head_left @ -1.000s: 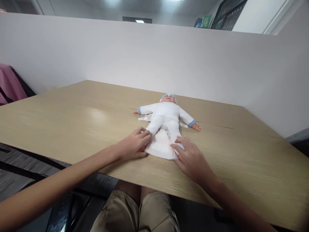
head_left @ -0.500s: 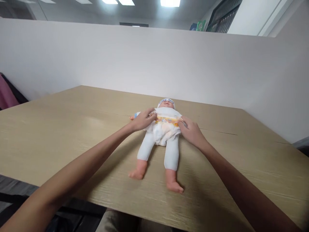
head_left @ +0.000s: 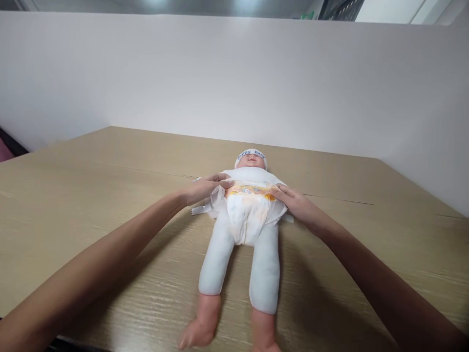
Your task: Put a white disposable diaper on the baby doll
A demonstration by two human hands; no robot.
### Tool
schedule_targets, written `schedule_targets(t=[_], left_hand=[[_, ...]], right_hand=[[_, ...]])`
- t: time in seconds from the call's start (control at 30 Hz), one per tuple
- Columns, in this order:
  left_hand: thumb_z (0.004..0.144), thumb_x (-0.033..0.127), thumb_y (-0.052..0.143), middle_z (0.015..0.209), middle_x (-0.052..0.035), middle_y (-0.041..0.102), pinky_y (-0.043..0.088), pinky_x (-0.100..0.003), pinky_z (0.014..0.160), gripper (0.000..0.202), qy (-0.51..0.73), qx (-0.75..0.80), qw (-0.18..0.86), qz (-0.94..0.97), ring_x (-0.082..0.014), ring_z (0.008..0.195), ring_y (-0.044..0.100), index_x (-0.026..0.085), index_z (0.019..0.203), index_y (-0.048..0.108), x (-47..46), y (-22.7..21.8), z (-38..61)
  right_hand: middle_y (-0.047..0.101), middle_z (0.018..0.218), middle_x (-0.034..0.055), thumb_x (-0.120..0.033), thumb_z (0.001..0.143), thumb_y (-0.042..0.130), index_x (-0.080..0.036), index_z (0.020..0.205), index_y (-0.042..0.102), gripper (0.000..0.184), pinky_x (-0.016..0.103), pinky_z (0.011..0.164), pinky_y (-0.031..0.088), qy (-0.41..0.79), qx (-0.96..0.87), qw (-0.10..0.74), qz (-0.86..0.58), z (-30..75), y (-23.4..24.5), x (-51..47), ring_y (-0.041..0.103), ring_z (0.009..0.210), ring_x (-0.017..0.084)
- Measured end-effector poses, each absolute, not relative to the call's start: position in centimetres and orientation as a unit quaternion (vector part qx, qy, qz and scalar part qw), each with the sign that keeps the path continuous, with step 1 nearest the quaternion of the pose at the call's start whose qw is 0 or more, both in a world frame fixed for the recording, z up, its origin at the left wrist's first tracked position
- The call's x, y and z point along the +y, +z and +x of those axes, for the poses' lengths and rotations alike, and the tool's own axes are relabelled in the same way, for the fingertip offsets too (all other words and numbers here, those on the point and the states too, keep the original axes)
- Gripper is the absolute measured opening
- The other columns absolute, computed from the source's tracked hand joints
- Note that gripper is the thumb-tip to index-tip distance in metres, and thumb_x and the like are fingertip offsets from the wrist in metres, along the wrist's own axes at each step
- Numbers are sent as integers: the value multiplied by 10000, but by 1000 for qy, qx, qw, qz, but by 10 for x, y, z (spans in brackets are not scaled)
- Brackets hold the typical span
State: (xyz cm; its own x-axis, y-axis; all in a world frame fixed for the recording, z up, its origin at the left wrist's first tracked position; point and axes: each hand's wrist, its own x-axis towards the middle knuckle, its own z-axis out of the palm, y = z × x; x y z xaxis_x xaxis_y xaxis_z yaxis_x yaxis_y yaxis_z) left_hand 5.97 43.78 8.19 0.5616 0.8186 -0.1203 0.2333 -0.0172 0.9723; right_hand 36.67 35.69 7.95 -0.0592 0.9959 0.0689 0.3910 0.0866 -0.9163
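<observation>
A baby doll [head_left: 264,278] in a white cloth suit and a lettered cap lies on its back, feet toward me. Around its hips is a white diaper [head_left: 246,215] with an orange printed band across the front. My left hand [head_left: 205,188] has its fingers closed at the band's left end. At the opposite end, my right hand [head_left: 297,203] pinches the diaper's upper corner. White side tabs stick out flat on both sides, the left tab [head_left: 200,209] showing more. The doll's arms are mostly hidden behind my hands.
The doll rests on a wide wooden table [head_left: 110,176] with thin seams across its top. A white partition wall [head_left: 205,78] rises behind the table's far edge. Something pink and black [head_left: 9,146] stands beyond the left edge.
The view has tilted down and closer, so the doll looks larger. Both hands stay at the diaper's front corners, now drawn slightly farther apart, and the side tabs have come into sight.
</observation>
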Motion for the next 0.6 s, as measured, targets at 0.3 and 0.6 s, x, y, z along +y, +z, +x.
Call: schedule_targets(t=[0.3, 0.6], left_hand=[[965, 600, 755, 1280, -58, 781, 550, -385, 946, 413, 300, 445, 389, 749, -273, 1170, 710, 266, 1208, 764, 424, 131, 54], [1069, 547, 624, 1323, -106, 760, 453, -552, 1186, 369, 232, 275, 106, 927, -356, 1362, 581, 232, 1201, 764, 381, 113, 146]], right_hand=[[774, 916, 56, -520, 1033, 613, -252, 1052, 747, 301, 350, 687, 473, 32, -678, 329, -657, 401, 50, 306, 679, 729, 227], [658, 804, 33, -545, 947, 654, -266, 883, 610, 290, 351, 713, 391, 32, -650, 306, -695, 405, 17, 305, 628, 791, 262]])
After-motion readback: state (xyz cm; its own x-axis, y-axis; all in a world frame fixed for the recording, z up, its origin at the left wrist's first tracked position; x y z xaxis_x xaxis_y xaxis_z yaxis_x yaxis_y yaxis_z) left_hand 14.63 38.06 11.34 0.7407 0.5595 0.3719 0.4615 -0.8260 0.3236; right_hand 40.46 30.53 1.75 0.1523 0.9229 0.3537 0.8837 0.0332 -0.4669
